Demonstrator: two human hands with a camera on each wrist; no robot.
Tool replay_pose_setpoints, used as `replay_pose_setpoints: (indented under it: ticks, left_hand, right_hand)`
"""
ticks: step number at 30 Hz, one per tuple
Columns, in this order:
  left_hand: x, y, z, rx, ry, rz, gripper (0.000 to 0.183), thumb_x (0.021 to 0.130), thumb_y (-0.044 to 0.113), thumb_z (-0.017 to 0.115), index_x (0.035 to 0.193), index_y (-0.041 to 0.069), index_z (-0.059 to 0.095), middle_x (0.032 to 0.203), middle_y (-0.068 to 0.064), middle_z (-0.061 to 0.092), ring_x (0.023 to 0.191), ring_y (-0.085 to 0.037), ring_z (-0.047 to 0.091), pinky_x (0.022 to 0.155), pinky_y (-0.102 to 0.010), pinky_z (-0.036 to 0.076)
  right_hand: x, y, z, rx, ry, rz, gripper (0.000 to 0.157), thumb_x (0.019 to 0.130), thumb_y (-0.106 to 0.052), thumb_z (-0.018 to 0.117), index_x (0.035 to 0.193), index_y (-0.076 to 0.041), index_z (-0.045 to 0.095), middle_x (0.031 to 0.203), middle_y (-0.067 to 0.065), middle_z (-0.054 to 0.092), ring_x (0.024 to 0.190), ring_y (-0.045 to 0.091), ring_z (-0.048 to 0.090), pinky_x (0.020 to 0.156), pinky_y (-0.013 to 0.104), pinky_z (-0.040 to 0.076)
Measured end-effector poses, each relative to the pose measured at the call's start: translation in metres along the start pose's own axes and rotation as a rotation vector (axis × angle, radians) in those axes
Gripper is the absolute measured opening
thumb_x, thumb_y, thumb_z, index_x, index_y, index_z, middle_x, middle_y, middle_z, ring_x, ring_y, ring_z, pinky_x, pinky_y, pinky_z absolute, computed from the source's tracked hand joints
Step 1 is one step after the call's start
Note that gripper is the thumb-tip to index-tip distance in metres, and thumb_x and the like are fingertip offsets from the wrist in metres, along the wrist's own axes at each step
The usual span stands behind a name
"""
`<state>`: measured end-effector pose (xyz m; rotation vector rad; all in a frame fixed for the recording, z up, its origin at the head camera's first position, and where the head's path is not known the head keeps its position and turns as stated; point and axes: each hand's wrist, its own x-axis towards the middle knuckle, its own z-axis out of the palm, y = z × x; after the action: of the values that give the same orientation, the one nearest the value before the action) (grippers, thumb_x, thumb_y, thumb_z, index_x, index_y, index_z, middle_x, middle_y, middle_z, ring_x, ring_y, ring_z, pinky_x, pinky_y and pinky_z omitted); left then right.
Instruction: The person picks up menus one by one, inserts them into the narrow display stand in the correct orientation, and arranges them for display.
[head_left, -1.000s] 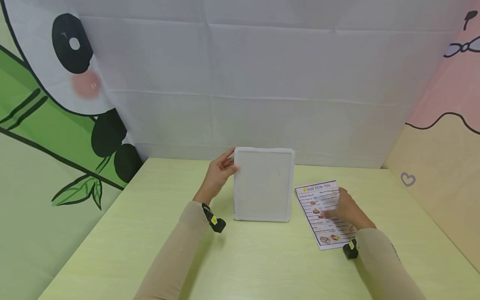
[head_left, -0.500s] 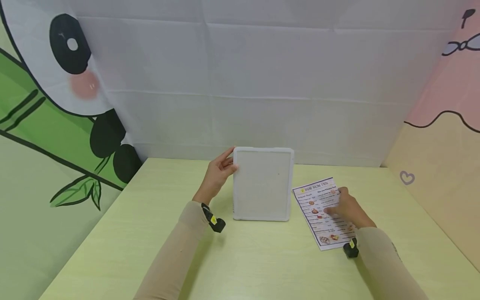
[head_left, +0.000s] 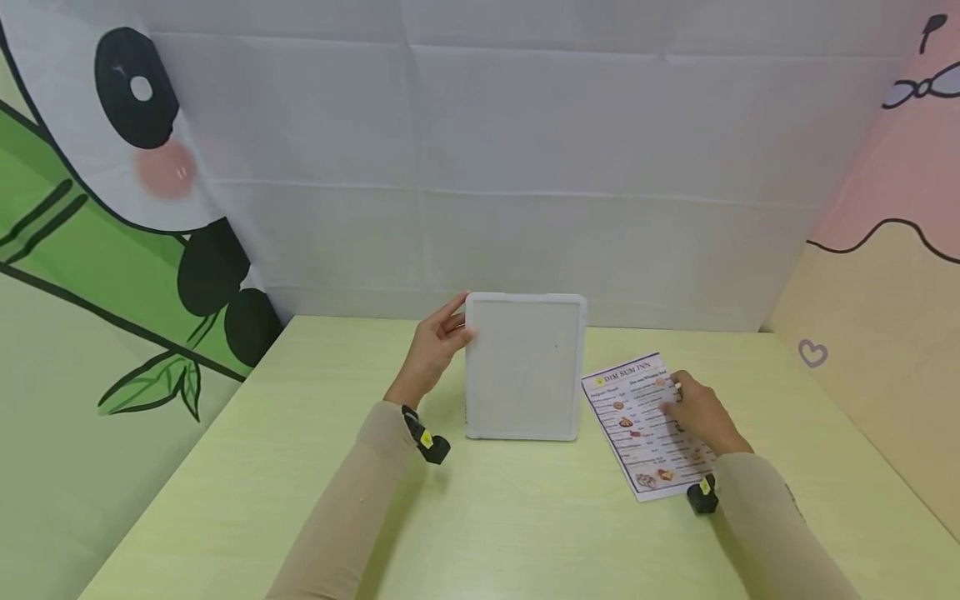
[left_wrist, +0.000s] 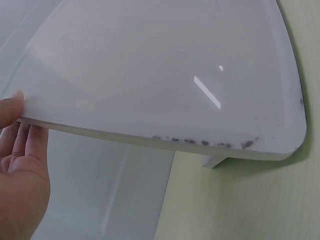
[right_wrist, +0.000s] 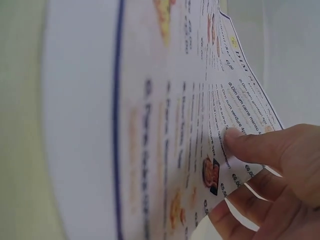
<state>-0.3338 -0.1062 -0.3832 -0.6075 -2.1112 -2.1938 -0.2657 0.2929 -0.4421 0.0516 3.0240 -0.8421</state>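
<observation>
A small white board [head_left: 525, 371] with a raised frame stands upright on the table. My left hand [head_left: 431, 350] holds its left edge near the top, thumb on the front and fingers behind in the left wrist view. Dark smudges [left_wrist: 200, 142] mark that edge, and part of a white support [left_wrist: 212, 161] shows behind the board. To the right, my right hand [head_left: 705, 412] pinches the right edge of a printed menu [head_left: 626, 425] headed "DIM SUM INN". In the right wrist view the thumb [right_wrist: 245, 145] presses the printed face, the other fingers lie behind, and the sheet bends.
The pale yellow-green table [head_left: 480, 533] runs back to a white cloth backdrop [head_left: 525, 150]. A panda-and-bamboo panel [head_left: 142, 192] borders the left side, and a pink and cream panel [head_left: 885, 333] the right. Each wrist wears a black camera.
The menu has tilted a little, its top shifting left and slightly up. My right thumb has slid toward the sheet's right edge. The left hand and the board stay nearly still.
</observation>
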Motion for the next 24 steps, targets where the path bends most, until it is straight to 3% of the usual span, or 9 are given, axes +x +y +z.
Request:
replay_pose_setpoints:
  ticks: [24]
  left_hand:
    - [-0.0007,0.0011,0.0004,0.014,0.001,0.006,0.061,0.084,0.003,0.062,0.138,0.021,0.040,0.126,-0.013,0.054,0.107,-0.021,0.057,0.086,-0.028,0.048]
  right_hand:
    - [-0.0053,-0.0033,-0.0095,0.095,0.037,-0.077,0.033,0.092,-0.004,0.048,0.123,0.003,0.039,0.095,0.022,0.056,0.071,0.022,0.057,0.058,0.029,0.047]
